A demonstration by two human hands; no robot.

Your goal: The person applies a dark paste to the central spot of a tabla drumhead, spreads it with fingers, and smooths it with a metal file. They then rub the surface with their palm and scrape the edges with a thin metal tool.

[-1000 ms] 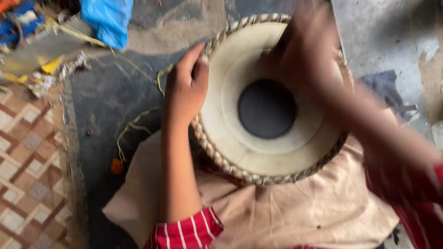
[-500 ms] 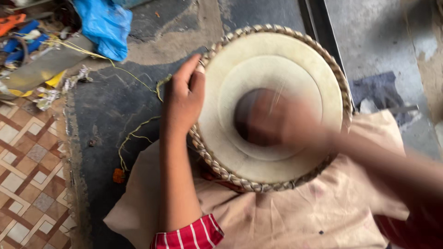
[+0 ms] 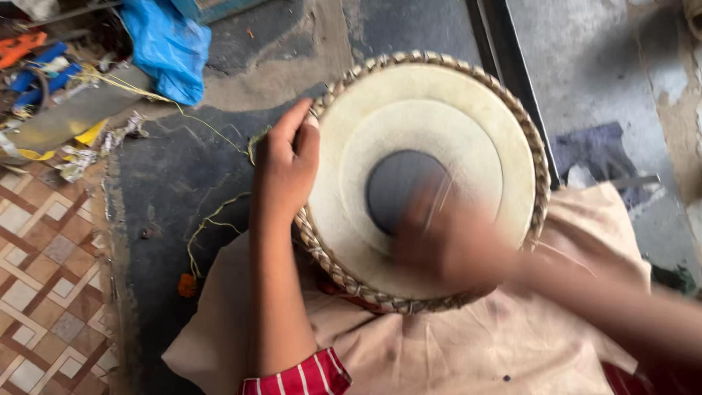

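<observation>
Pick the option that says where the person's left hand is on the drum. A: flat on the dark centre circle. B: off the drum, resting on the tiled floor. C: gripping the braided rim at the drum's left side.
C: the left hand curls over the braided rim at the left side of the drum, away from the dark centre circle.

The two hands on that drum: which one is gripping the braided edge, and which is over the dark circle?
The left hand grips the drum's braided edge, sharp and steady. The right hand is blurred, over the skin beside the dark circle.
</observation>
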